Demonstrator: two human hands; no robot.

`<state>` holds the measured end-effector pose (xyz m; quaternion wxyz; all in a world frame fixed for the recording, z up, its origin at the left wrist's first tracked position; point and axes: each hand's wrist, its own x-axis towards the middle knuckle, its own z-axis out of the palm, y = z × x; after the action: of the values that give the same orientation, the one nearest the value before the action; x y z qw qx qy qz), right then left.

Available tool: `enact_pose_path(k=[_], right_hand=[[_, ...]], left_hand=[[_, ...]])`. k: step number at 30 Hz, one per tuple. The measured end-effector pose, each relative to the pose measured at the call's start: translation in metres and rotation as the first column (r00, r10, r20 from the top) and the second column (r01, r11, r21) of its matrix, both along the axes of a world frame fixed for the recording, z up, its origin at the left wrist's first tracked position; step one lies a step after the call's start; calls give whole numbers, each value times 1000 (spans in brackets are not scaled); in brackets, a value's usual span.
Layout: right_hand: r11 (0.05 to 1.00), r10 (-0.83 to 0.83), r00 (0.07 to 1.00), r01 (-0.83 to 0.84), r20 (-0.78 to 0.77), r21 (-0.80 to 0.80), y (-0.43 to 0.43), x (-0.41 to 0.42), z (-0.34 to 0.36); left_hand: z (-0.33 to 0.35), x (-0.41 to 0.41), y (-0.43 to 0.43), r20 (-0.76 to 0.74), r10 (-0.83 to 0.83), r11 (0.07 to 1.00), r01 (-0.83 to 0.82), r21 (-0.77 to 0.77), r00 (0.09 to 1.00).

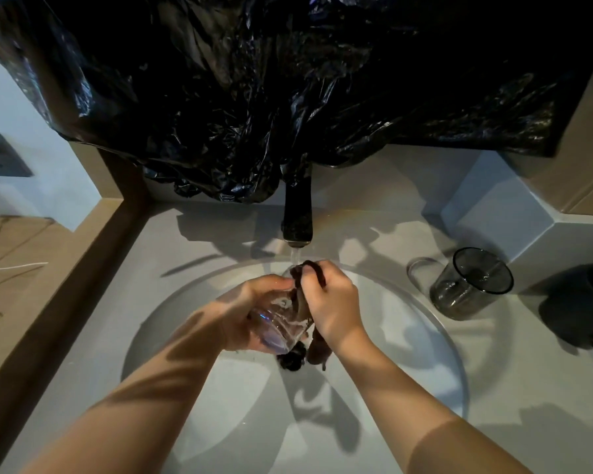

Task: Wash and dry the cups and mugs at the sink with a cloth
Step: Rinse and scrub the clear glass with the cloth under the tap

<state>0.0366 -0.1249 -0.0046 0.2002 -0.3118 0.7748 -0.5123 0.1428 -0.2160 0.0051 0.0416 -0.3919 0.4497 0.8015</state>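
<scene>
Washing a clear glass under the running tap.

My left hand [254, 313] wraps the clear glass [281, 323] over the sink [425, 336]; my right hand [329, 302] pinches the dark cloth [317, 350] against its rim. Wet glass looks slippery and fragile, so I'd hold it around the body. A smoky glass [469, 285] and dark mug [579, 302] wait on the table, right.

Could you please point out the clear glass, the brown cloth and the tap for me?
clear glass [278, 323], head view, on its side wall.
brown cloth [317, 350], head view, on the hanging end.
tap [298, 217], head view, on the spout.
</scene>
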Motion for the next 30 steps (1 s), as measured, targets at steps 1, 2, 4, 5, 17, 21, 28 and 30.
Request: enact_pose_path(k=[1,2,4,5,17,21,28,30], right_hand=[[998,-62,996,62,57,1,-2,-1,0],[991,-135,981,136,136,-1,-4,-2,1],[963,-262,931,271,253,1,-8,-3,4],[955,-289,919,297,269,10,-9,-3,6],[988,-82,955,115,286,-101,0,6,-9],[957,-226,770,290,597,-12,-2,-1,-3],[994,-33,985,49,167,-93,0,11,-2],[997,10,999,-13,-45,-70,1,11,3]], left_hand=[[0,0,1,-18,41,999,-42,-18,999],[1,-1,5,-61,88,995,-90,-41,994],[1,-5,15,-165,173,972,-196,-133,971],[2,-8,21,-193,192,947,-233,-221,962],[1,-10,19,-12,289,957,-290,-21,957],[-10,-11,26,-29,19,518,-35,-854,999],[-5,-23,19,-19,507,862,-507,3,862],[-3,-19,21,29,501,830,-490,266,865]])
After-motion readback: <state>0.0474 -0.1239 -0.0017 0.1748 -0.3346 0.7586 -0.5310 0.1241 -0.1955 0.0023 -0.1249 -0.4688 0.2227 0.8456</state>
